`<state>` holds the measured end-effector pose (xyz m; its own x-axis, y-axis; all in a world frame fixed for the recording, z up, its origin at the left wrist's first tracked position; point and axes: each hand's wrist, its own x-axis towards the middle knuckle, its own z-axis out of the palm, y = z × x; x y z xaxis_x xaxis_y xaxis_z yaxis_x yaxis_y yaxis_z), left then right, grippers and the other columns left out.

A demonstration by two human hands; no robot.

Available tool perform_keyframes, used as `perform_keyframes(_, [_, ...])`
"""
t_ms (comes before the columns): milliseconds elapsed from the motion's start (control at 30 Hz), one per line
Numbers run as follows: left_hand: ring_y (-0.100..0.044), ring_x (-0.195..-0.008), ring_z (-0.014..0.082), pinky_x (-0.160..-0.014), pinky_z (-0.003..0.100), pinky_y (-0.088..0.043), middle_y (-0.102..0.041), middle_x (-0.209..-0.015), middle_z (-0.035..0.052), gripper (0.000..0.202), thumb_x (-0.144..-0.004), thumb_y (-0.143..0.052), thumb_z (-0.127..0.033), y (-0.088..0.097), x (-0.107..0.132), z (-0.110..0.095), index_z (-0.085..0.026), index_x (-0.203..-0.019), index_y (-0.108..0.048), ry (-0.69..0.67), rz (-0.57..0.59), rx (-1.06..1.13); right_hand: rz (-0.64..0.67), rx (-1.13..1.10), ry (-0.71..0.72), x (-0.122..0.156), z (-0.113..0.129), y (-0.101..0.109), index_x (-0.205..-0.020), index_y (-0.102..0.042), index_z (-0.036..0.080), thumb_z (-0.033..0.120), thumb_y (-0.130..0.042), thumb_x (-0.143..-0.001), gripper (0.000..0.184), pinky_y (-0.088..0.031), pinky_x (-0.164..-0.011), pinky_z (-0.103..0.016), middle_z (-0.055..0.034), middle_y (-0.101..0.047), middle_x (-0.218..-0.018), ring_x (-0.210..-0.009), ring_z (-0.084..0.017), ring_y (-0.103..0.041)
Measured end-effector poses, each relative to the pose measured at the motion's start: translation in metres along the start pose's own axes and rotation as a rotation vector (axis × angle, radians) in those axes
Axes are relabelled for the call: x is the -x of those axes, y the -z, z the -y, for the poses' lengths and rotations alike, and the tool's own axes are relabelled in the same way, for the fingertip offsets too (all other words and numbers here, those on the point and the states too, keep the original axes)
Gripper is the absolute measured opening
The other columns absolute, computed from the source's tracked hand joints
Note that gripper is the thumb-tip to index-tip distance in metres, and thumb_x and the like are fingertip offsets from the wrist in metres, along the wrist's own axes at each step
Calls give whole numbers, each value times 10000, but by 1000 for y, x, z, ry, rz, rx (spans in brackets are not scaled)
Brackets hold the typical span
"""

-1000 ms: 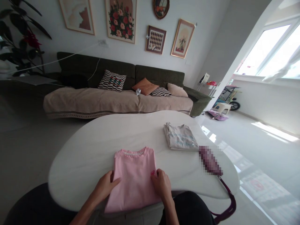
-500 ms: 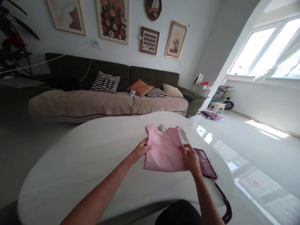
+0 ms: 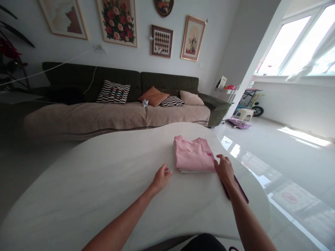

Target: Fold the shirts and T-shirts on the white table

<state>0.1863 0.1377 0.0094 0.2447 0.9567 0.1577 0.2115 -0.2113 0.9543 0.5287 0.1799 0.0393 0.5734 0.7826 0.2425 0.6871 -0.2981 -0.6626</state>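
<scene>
Head view. Counter [image 3: 91,184]: white, with rounded edges; contents and surroundings listed below.

Item 1. Pink shirt [image 3: 193,153], folded into a flat block, neckline toward the far edge. Location: right half of the counter, closer to the far edge than to the near one.

Item 2. Pale cloth [image 3: 193,171], directly beneath the pink shirt; only thin margins show, mostly along the near side. Kind of garment cannot be told.

Item 3. Dark red flat article [image 3: 241,192], between the shirt and the counter's right edge, partly hidden by the right forearm [image 3: 245,212].

Left hand [image 3: 161,177]: just beside the shirt's near left corner, not touching it; grip slack, thumb and fingers apart, nothing held.

Right hand [image 3: 225,169]: at the shirt's near right corner; grip loose, fingers bent and apart, clamped on nothing. Whether the fingertips touch the cloth cannot be told.

Condition: judging by its lie, the pink shirt's folding and stacking look complete, sides fairly even. Outstanding: nothing on the shirt appears unfinished; whether other pieces remain cannot be told.

Background: dark green sofa [image 3: 170,82] beyond the far edge, with beige cover [image 3: 104,115] and orange cushion [image 3: 153,96].
</scene>
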Motion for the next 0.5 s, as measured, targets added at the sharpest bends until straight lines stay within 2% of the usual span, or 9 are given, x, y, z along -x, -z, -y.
perform_keyframes(67, [-565,-934,176,-809,365,-486,-564,-1083,84,311,-855,-486,-333,3,19,10,-181,-1125,-518,23,-40,-35,58,-167,-107,19,-10,-4,-886,-602,147,287,-557,-699,238,-420,-777,-337,-138,-594,-951,-929,-252,-564])
perform_keyframes(133, [-578,-926,173,-814,331,-494,-579,-1062,88,313,-850,-475,-324,16,51,21,-200,-1134,-519,19,-71,-112,165,-345,-217,39,-18,-11,-765,-599,142,332,-583,-676,210,-471,-683,-325,-109,-623,-781,-804,-242,-614])
perform_keyframes(200, [-588,-939,164,-826,292,-499,-571,-1109,79,326,-841,-474,-313,41,87,33,-229,-1153,-513,-31,-69,-256,251,-438,-262,54,-23,-21,-746,-579,142,383,-584,-673,252,-501,-602,-304,-87,-628,-703,-715,-225,-640])
perform_keyframes(267, [-594,-952,156,-840,259,-497,-571,-1137,56,330,-829,-484,-309,74,118,43,-259,-1153,-522,-80,-65,-415,276,-565,-303,59,-24,-31,-811,-554,155,409,-597,-666,296,-519,-589,-278,-75,-640,-756,-726,-206,-652])
perform_keyframes(300, [-598,-952,158,-844,254,-497,-585,-1121,46,325,-822,-493,-315,91,129,47,-267,-1140,-534,-94,-101,-487,272,-650,-340,57,-24,-36,-848,-541,166,410,-623,-648,325,-524,-591,-267,-67,-641,-793,-745,-200,-654])
perform_keyframes(400, [-617,-913,172,-820,267,-512,-631,-1023,36,310,-807,-499,-349,135,143,58,-259,-1096,-562,-98,-299,-661,221,-867,-493,42,-22,-48,-885,-524,195,387,-701,-579,403,-529,-540,-271,-48,-629,-782,-713,-209,-651])
perform_keyframes(500, [-618,-899,186,-802,298,-521,-642,-987,49,297,-808,-475,-349,154,142,63,-241,-1064,-582,-102,-382,-779,140,-869,-546,23,-19,-58,-780,-512,200,353,-688,-583,305,-512,-461,-289,-22,-570,-614,-575,-203,-613])
